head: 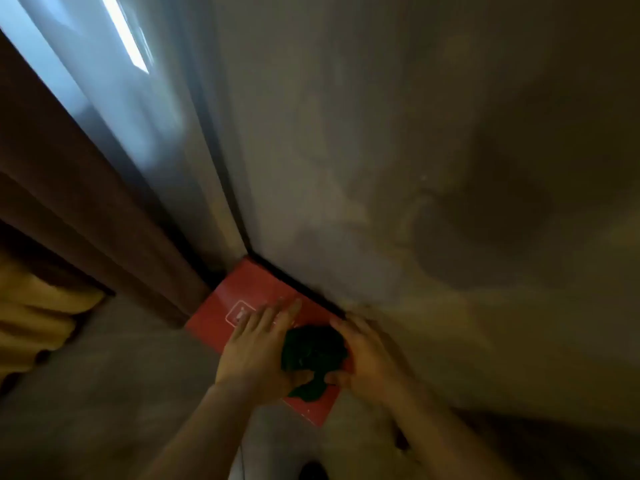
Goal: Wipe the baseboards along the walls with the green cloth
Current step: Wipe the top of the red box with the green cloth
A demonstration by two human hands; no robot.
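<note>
A crumpled dark green cloth (313,358) lies on a flat red box (242,299) that rests on the floor in the corner. My left hand (256,351) is spread flat on the box, its thumb touching the cloth's lower edge. My right hand (367,358) cups the cloth from the right, thumb against it. A dark baseboard strip (301,287) runs along the foot of the beige wall (415,168) just behind the box; my right fingers reach its near end. The view is blurred.
A brown curtain (86,202) hangs at the left, beside a bright window strip (69,64). Yellow fabric (34,317) bunches at the far left. Grey floor (121,393) spreads below. A dark object (313,471) shows at the bottom edge.
</note>
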